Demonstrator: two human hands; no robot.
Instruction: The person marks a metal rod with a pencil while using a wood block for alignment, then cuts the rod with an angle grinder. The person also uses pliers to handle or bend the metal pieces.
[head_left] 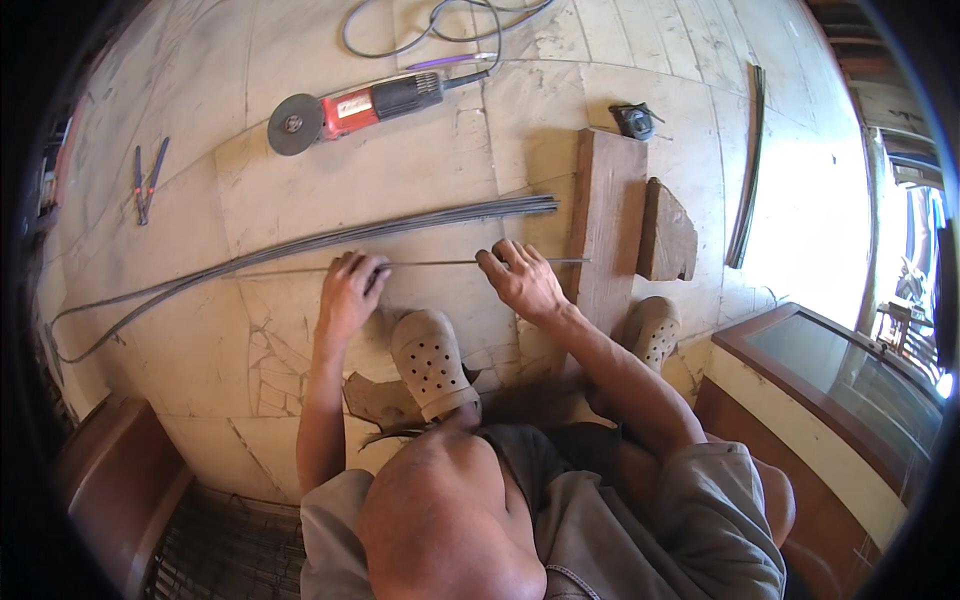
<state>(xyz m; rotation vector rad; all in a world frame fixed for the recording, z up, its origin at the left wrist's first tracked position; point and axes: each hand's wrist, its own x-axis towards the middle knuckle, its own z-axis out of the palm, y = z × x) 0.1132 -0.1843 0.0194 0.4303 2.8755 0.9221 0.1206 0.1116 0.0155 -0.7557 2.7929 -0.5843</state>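
Observation:
A thin metal rod (pixel 430 263) runs left to right in front of me, held in both hands. My left hand (pixel 352 285) is closed round it, left of my clog. Farther right, my right hand (pixel 522 280) grips the same rod with bent fingers. The rod's right end reaches over a wooden block (pixel 606 215). Just beyond my hands lies a bundle of long thin rods (pixel 400 222), its right ends gathered short of the block. Toward the far left these rods bend round in a loop.
An angle grinder (pixel 365 108) with its cable lies beyond the bundle, pliers (pixel 148 182) to its left. A tape measure (pixel 633 121) and a wood offcut (pixel 666 232) sit by the block. More rods (pixel 748 165) lie far right; a glass-topped cabinet (pixel 830 360) stands near right.

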